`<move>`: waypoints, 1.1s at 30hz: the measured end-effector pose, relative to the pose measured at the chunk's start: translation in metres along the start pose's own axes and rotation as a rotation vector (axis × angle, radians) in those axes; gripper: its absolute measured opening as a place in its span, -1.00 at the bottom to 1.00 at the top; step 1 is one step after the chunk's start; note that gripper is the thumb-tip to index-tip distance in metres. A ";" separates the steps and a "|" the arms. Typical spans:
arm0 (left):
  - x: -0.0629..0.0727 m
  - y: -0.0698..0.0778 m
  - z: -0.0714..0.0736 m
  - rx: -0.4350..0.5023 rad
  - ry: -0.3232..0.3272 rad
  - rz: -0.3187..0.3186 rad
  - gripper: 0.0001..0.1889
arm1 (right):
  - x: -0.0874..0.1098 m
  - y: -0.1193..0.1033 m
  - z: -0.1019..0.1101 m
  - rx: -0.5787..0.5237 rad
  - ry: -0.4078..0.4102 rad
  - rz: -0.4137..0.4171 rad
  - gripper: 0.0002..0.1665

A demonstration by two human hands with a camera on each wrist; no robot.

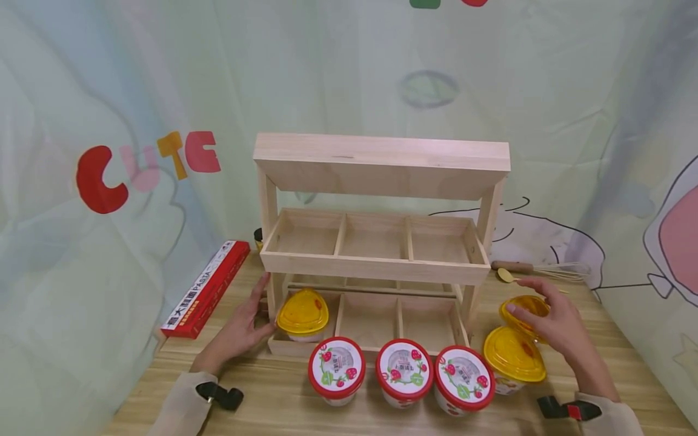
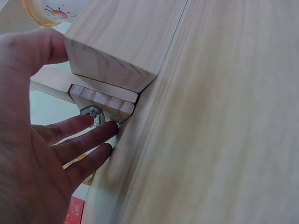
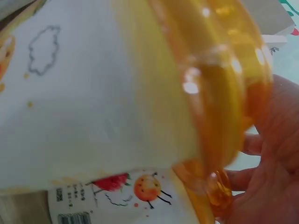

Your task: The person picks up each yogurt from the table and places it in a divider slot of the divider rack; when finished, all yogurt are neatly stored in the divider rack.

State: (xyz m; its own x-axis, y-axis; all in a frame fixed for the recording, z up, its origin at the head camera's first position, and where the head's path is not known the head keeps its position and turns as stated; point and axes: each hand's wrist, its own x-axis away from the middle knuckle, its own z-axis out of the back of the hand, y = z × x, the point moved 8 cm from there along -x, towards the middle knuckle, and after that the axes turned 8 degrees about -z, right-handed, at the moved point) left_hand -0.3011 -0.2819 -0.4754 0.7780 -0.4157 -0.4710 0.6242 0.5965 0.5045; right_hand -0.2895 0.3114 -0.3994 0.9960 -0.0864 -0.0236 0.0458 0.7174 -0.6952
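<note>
In the head view, a tiered wooden rack (image 1: 371,261) stands in the middle with divided trays. My left hand (image 1: 243,324) holds its lower left corner; in the left wrist view the thumb lies on the tray end and the fingers (image 2: 86,140) are beside a metal bolt (image 2: 95,113). One yellow-lidded cup (image 1: 303,312) sits in the lower tray's left compartment. At the right, my right hand (image 1: 558,321) grips the rear yellow-lidded cup (image 1: 523,307) by its lid. A second yellow-lidded cup (image 1: 514,354) stands just in front, partly blocking the right wrist view.
Several red-rimmed cups line the front: left (image 1: 337,370), middle (image 1: 404,372) and right (image 1: 465,379). A red pasta box (image 1: 206,289) lies at the left. Behind my right hand are a whisk (image 1: 556,270) and a small golden spoon (image 1: 506,275). Printed curtains surround the wooden table (image 1: 262,399).
</note>
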 end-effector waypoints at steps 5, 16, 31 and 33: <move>0.000 -0.001 0.000 -0.018 0.002 0.007 0.20 | 0.000 0.007 0.002 0.013 -0.055 0.032 -0.09; 0.002 0.000 0.002 -0.006 0.001 0.005 0.20 | -0.002 0.023 0.009 -0.012 -0.181 0.085 -0.10; 0.001 -0.001 0.000 0.000 -0.001 0.003 0.21 | -0.007 0.044 0.003 -0.021 -0.258 0.079 -0.14; 0.001 0.000 0.000 -0.001 -0.003 -0.001 0.21 | -0.007 0.046 0.003 -0.025 -0.260 0.073 -0.14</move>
State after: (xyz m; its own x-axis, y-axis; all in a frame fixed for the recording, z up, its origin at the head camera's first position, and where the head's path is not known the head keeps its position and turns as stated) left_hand -0.3009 -0.2821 -0.4762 0.7778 -0.4181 -0.4693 0.6246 0.5971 0.5034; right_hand -0.2946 0.3471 -0.4291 0.9830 0.1477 0.1090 -0.0254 0.6976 -0.7160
